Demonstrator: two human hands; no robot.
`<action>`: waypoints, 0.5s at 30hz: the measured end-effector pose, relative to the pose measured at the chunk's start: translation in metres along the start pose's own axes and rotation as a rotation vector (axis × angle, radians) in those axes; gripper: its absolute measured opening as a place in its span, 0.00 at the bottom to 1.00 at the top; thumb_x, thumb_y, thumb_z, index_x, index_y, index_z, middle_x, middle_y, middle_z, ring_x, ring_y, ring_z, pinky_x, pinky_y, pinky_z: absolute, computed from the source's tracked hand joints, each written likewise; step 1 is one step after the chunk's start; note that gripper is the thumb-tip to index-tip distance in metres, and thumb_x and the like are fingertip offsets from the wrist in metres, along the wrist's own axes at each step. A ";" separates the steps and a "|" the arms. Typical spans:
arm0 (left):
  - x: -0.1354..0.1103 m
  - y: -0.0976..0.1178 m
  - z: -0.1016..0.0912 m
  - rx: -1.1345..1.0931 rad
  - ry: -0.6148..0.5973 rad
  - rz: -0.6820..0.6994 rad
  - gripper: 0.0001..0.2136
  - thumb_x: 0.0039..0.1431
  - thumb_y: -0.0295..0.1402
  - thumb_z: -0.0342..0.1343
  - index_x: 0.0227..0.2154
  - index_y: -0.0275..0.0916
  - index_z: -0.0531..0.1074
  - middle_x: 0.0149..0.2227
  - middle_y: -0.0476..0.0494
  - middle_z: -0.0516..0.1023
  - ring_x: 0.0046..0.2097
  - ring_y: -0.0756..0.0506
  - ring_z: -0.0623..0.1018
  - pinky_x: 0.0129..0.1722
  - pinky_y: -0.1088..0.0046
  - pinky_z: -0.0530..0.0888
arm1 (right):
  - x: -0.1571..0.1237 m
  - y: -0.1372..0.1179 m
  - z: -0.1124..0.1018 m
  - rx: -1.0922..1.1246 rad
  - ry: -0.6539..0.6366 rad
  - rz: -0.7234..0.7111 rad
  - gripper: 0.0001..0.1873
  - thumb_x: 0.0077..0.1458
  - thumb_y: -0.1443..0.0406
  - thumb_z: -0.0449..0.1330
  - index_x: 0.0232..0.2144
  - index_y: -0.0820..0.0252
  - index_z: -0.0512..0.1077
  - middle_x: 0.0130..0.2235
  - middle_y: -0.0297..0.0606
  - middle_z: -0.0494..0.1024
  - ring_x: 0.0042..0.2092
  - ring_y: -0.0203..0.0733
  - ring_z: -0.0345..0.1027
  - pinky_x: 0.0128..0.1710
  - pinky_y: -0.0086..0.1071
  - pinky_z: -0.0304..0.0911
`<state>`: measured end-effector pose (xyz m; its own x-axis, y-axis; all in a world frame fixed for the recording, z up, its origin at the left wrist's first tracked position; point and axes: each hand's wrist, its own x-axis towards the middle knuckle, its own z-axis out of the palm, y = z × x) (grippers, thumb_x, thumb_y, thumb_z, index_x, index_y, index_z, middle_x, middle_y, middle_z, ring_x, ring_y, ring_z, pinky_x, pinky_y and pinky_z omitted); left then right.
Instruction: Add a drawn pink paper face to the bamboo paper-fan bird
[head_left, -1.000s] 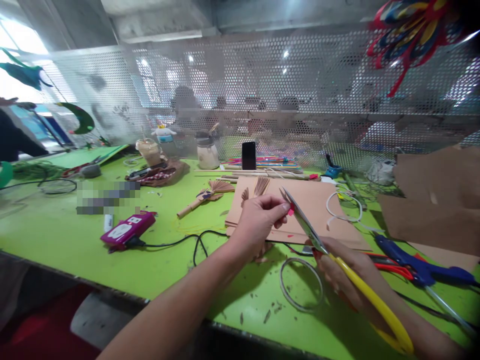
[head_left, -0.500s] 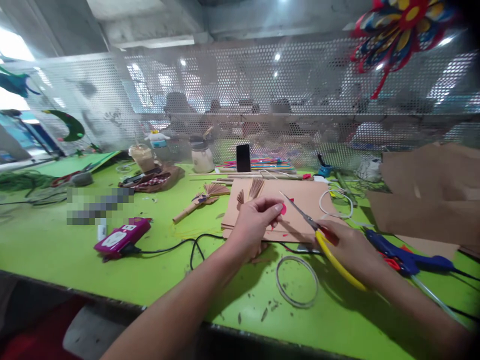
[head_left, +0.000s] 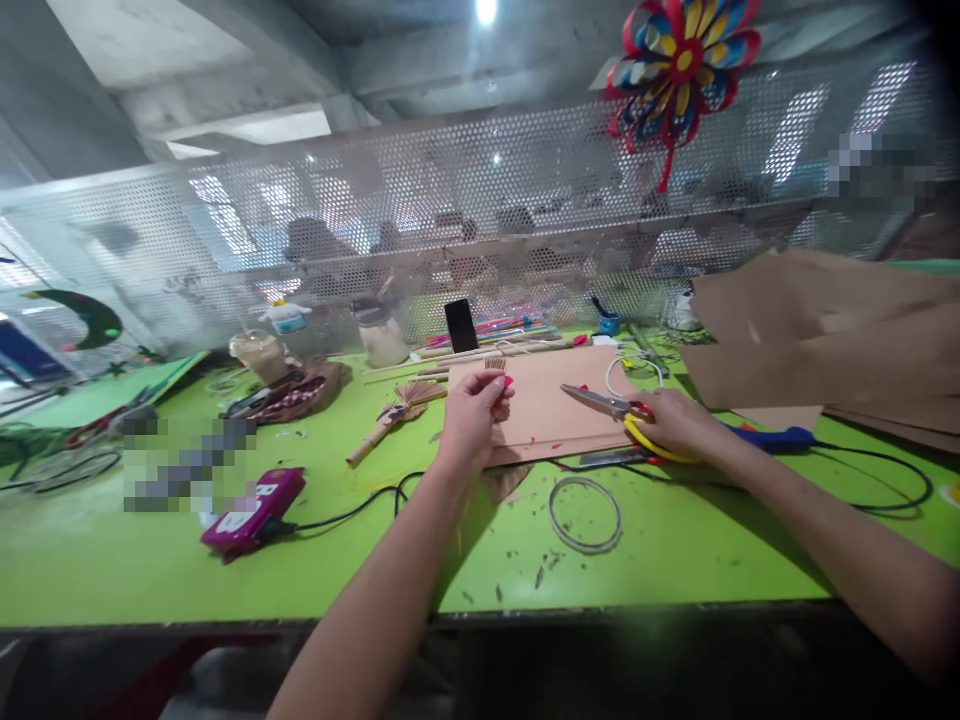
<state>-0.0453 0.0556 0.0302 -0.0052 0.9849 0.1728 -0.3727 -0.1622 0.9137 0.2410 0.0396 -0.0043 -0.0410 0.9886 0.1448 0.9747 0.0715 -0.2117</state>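
Between the thumb and fingers of my left hand (head_left: 474, 410) is a small red paper piece (head_left: 508, 382), mostly covered by the fingertips. My right hand (head_left: 679, 418) grips scissors (head_left: 596, 399) with yellow and red handles, their blades pointing left over a stack of brown cardboard sheets (head_left: 570, 385). Tiny red scraps lie on the top sheet. Partly behind my left hand is a fan-shaped folded paper piece (head_left: 495, 364). A brown paper figure with a rolled stem (head_left: 394, 420) rests to the left of the stack.
A ring of tape (head_left: 585, 514) lies near the front edge of the green table (head_left: 315, 590). At left are a purple corded box (head_left: 255, 512) and a blurred-out patch. A phone (head_left: 460, 326) stands at the back. A blue glue gun (head_left: 776, 439) sits behind my right wrist; large brown paper (head_left: 795, 330) lies at right.
My left hand has drawn left with the red piece, away from the scissors. The scissors have shifted right, and their blades look closer together. The whole view has turned rightward and tilted.
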 end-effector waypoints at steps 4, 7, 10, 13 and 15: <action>0.001 -0.004 -0.001 0.016 -0.011 -0.025 0.10 0.47 0.30 0.65 0.31 0.35 0.72 0.27 0.48 0.76 0.28 0.54 0.74 0.27 0.80 0.68 | -0.006 -0.007 -0.011 0.121 0.051 -0.009 0.17 0.49 0.62 0.59 0.40 0.62 0.79 0.40 0.51 0.77 0.48 0.59 0.65 0.45 0.42 0.58; -0.003 -0.009 0.006 0.037 -0.064 -0.065 0.11 0.45 0.30 0.68 0.30 0.33 0.73 0.26 0.47 0.76 0.28 0.53 0.75 0.29 0.78 0.70 | -0.010 -0.028 -0.022 0.304 0.085 -0.052 0.15 0.50 0.63 0.59 0.39 0.62 0.79 0.43 0.49 0.77 0.50 0.55 0.65 0.48 0.41 0.58; -0.010 -0.014 0.014 0.056 -0.130 -0.099 0.13 0.41 0.30 0.70 0.29 0.32 0.74 0.27 0.44 0.78 0.28 0.51 0.77 0.31 0.75 0.73 | -0.011 -0.059 -0.028 0.572 0.025 -0.146 0.16 0.55 0.58 0.57 0.39 0.61 0.78 0.40 0.43 0.80 0.42 0.45 0.70 0.43 0.36 0.64; -0.017 -0.017 0.019 0.075 -0.189 -0.115 0.15 0.40 0.32 0.71 0.30 0.32 0.76 0.27 0.44 0.79 0.28 0.50 0.77 0.31 0.73 0.74 | -0.010 -0.085 -0.025 0.843 -0.093 -0.216 0.21 0.55 0.51 0.56 0.35 0.63 0.77 0.33 0.40 0.79 0.34 0.40 0.71 0.36 0.34 0.68; -0.019 -0.019 0.019 0.086 -0.219 -0.119 0.15 0.39 0.33 0.72 0.31 0.32 0.76 0.27 0.44 0.79 0.28 0.50 0.77 0.32 0.72 0.74 | -0.009 -0.093 -0.020 1.002 -0.148 -0.230 0.23 0.54 0.49 0.57 0.33 0.64 0.76 0.31 0.39 0.79 0.32 0.37 0.71 0.36 0.34 0.68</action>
<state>-0.0201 0.0387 0.0167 0.2381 0.9626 0.1291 -0.2784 -0.0598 0.9586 0.1555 0.0216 0.0335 -0.2960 0.9385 0.1776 0.3128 0.2710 -0.9104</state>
